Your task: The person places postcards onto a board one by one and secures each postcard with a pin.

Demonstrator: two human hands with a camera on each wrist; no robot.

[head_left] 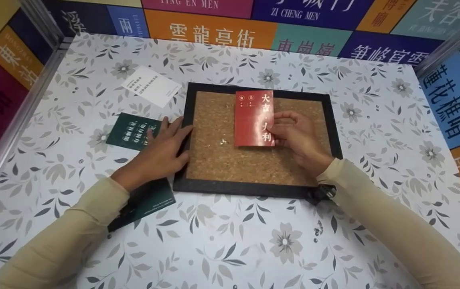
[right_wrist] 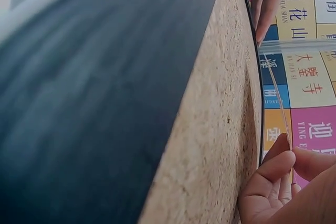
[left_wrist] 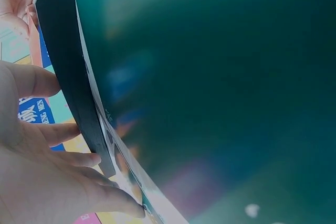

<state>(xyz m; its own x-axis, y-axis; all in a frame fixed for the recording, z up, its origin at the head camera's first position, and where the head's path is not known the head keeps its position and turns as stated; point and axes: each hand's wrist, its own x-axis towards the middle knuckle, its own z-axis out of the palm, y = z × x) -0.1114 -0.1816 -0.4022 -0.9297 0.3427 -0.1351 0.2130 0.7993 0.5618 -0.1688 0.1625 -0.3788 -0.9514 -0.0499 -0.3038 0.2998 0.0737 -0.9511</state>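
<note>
We see a glossy red card (head_left: pixel 250 124), taller than wide, with large white characters running down its right side and two small circled marks near its top left. It is over the middle of a speckled tan cork board (head_left: pixel 213 160) with a black frame (head_left: pixel 246 188), its right edge pinched between the thumb and fingers of the right hand (head_left: pixel 300 138), while the left hand (head_left: pixel 159 148), fingers outspread, touches the frame's left side without grasping it.

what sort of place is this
Perhaps a small indoor work booth: the flower-patterned table is enclosed on three sides by colourful printed walls, with a greyish post where two of them meet.
</note>
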